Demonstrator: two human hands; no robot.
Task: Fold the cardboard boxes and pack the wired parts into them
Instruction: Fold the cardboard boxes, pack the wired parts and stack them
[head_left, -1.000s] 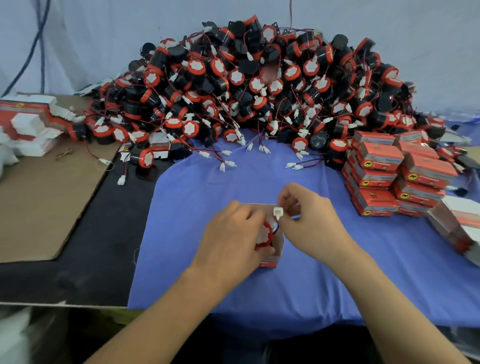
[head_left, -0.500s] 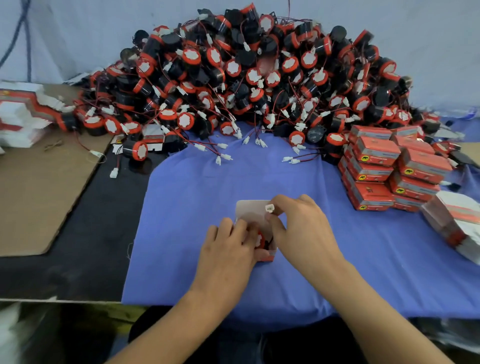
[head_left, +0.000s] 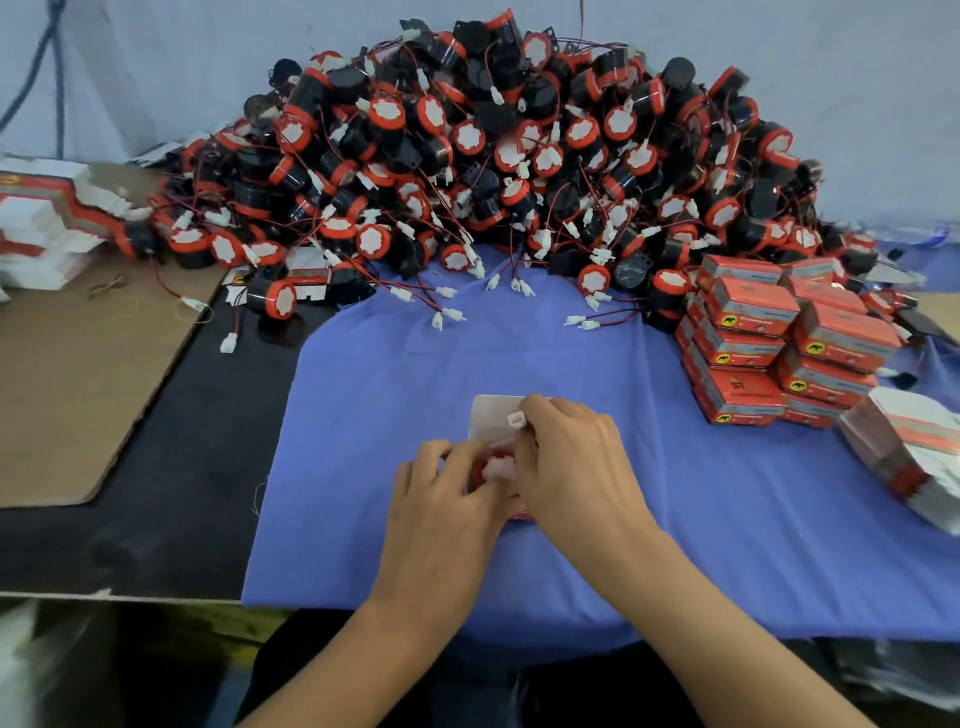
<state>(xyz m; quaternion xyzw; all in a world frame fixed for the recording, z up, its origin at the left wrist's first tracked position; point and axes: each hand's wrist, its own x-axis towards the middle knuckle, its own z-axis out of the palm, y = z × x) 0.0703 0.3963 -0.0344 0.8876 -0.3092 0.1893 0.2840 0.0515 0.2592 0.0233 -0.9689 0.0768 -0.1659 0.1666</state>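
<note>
Left hand (head_left: 441, 499) grips the wired part (head_left: 487, 472), now sunk into the box (head_left: 491, 413); right hand (head_left: 576, 467) pinches its white connector (head_left: 517, 419), untucked.

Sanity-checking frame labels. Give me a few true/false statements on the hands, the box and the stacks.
1. The left hand and right hand are both at one box on the blue cloth. True.
2. That box is closed. False: it stands open, with its white inside showing beyond the hands.
3. The right hand pinches a white connector. True.
4. The closed red boxes are stacked on the person's left. False: they sit on the right.
5. The pile of wired parts lies at the near table edge. False: it is heaped at the far side, against the backdrop.
</note>
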